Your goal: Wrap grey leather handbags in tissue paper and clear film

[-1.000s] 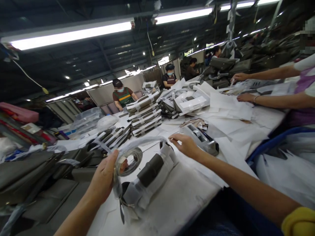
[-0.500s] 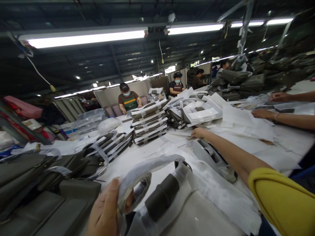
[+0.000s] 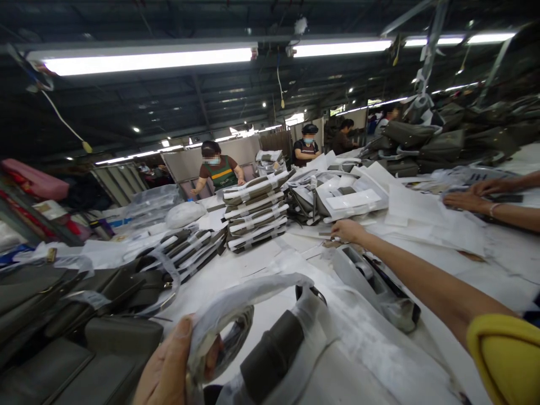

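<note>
My left hand [image 3: 166, 363] is closed around a bag handle [image 3: 253, 292] wrapped in white translucent film. A shiny clear loop [image 3: 238, 340] curves beside my fingers; I cannot tell whether it is part of the wrapping or a tape roll. The handle arches to a ring at the side of a dark olive bag [image 3: 274, 354], partly covered in film. My right arm, in a yellow sleeve, stretches across the table. At its end my right hand [image 3: 348, 230] is closed at the table surface, beside small flat scraps; what its fingers hold is hidden.
A stack of wrapped olive bags [image 3: 256, 216] stands ahead, with loose bags and white sheets [image 3: 358, 199] to its right. More olive bags [image 3: 113, 349] lie at left. A co-worker's hands [image 3: 468, 199] work at right. People sit behind. A film-wrapped item [image 3: 375, 287] lies under my right arm.
The view has shifted slightly. My left hand and the handle sit a little lower and further left. The co-worker's hands at right have come closer together. My right hand stays by the scraps.
</note>
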`<state>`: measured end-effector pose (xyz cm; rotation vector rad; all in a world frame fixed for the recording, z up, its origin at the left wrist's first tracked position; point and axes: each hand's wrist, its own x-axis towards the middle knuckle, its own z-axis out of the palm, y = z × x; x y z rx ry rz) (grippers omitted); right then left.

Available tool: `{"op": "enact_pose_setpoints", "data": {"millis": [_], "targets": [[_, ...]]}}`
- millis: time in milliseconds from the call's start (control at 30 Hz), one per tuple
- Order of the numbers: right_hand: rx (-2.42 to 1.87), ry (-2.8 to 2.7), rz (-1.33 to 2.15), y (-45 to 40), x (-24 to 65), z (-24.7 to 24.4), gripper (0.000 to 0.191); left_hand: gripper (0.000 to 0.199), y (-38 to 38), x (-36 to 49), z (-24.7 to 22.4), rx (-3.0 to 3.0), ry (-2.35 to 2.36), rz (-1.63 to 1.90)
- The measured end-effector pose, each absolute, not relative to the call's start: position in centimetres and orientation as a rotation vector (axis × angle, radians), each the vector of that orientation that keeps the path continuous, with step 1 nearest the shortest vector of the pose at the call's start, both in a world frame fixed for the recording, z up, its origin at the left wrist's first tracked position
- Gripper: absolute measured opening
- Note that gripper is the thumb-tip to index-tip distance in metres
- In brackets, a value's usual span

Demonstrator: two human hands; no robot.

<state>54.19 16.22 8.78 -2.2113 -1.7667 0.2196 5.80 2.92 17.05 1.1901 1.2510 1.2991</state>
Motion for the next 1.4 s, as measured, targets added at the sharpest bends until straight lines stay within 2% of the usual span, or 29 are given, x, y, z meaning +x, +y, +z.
{"op": "enact_pose_setpoints", "data": {"millis": [67,200,300,433,667,867,1067,1233,1400], "targets": [[-2.07,-1.719,0.215,14.7,52.6,10.1,0.027,0.055,3.1,5.5,17.1,1.142,1.25,1.282],[-1.75,-1.661,0.366,8.8,45.9,12.7,0.049,0.054,3.3,5.5,17.6,1.195,1.16,1.269],[-1.334,-1.485,0.817,2.4,39.2,14.2,0.039,0.053,3.2,5.8,17.8,1.308,1.09,1.252],[-1.179,-1.479,1.202,-3.9,31.1,14.4,0.03,0.052,2.5,6.1,18.1,1.489,1.071,1.221],[-1.084,-1.361,0.929,-3.7,23.6,13.0,0.021,0.05,-0.5,6.4,19.0,1.938,1.099,1.091],[-0.817,-1.086,1.168,-4.3,20.9,13.5,0.029,0.045,-1.7,6.3,18.8,2.144,1.12,1.069],[-0.586,-0.832,1.479,-6.1,20.3,14.1,0.026,0.041,-1.9,5.8,18.5,2.331,1.142,1.042],[-0.755,-0.88,1.369,-6.6,19.8,14.6,0.033,0.038,-1.9,5.8,18.4,2.411,1.161,1.033],[-0.8,-0.756,1.277,-6.4,18.1,14.3,0.03,0.034,-2.1,6.2,17.7,2.358,1.177,1.088]]}}
